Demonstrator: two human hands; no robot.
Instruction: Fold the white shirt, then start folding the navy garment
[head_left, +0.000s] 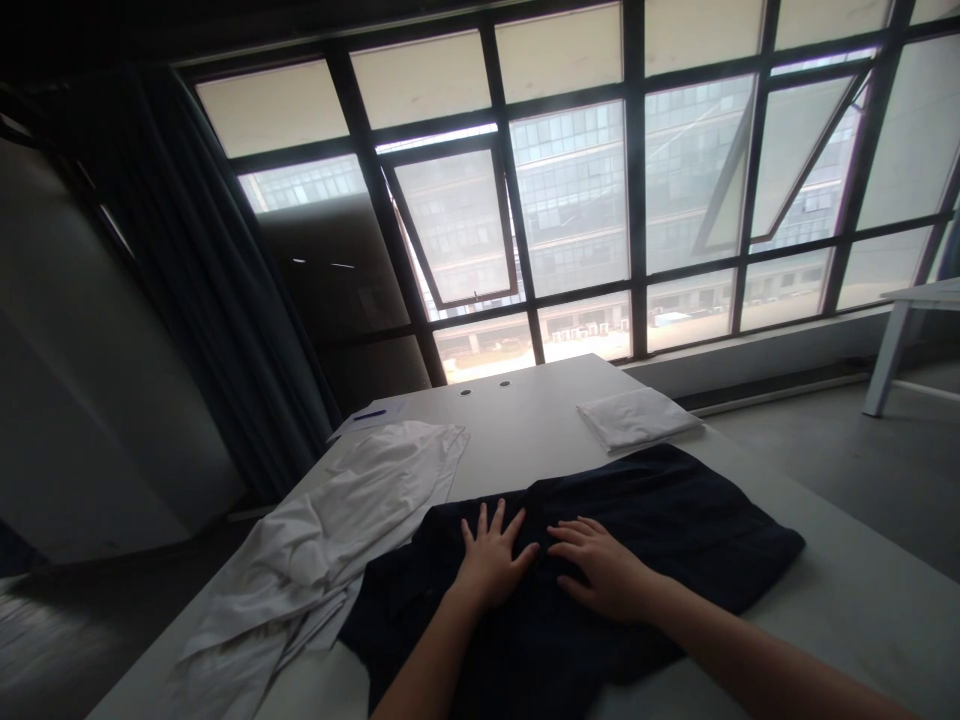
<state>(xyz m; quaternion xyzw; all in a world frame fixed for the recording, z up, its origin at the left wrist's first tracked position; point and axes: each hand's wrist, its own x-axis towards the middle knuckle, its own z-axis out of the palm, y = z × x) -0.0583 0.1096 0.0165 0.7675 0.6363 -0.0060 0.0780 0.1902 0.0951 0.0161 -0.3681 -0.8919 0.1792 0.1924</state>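
Observation:
My left hand [491, 555] and my right hand [600, 567] lie flat on a dark navy garment [675, 525], fingers spread and holding nothing. The garment is spread on a long white table [525, 425], its folds bunched under my palms. Left of my left hand, a crumpled white garment [315, 540] lies partly against the navy cloth and hangs over the table's left edge. Farther off, beyond my right hand, sits a folded white cloth [636, 418].
A paper sheet with a blue pen [367, 416] lies at the table's far left corner. Two small holes mark the far end. Beyond stand a large window wall [570, 200] and dark curtain [225, 300]; a white table [919, 320] stands at right.

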